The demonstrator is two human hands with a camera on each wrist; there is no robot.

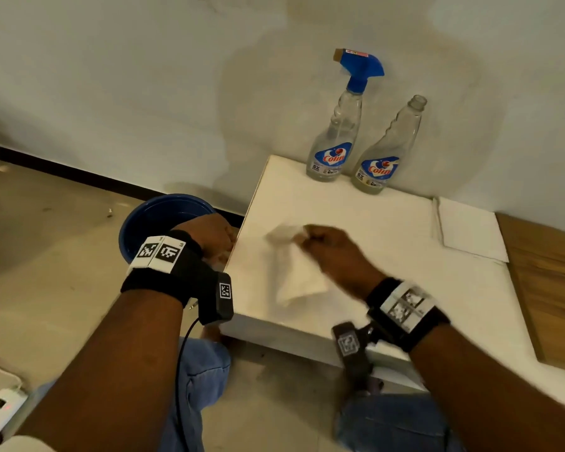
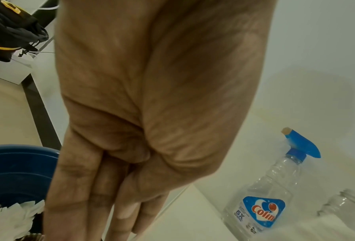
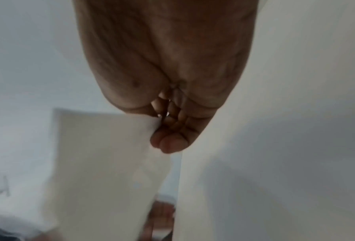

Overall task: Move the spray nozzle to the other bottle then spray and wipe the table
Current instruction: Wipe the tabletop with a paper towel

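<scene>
**Nozzle on the left bottle, tissue in my right hand**

Nozzle (image 1: 361, 65) is blue and sits screwed on the left bottle (image 1: 335, 141), upper centre of the head view. Its spout tip points left in the frame, its trigger side points right, and the collar runs down into the bottle's neck. That bottle stands upright at the back of the table (image 1: 405, 256), its long axis vertical and leaning slightly with the wide lens. Just to its right stands the open bottle (image 1: 388, 151), also upright, its mouth bare; I cannot tell whether the two touch at the base. Both labels face me.

My right hand (image 1: 335, 252) is in the middle of the frame over the tabletop, fingers curled and pinching a white tissue (image 1: 296, 275). The tissue is blurred; it hangs from the fingertips toward the lower left. The right wrist view shows the sheet caught between thumb and fingers (image 3: 170, 143).

My left hand (image 1: 209, 234) is at the table's left edge, beside the blue bin (image 1: 150, 220) on the floor. In the left wrist view its fingers (image 2: 73, 195) are straight and together, holding nothing. White crumpled paper (image 2: 17, 213) lies in the bin.

A flat stack of tissues (image 1: 468, 230) rests on the table at the right, near the wall.
</scene>
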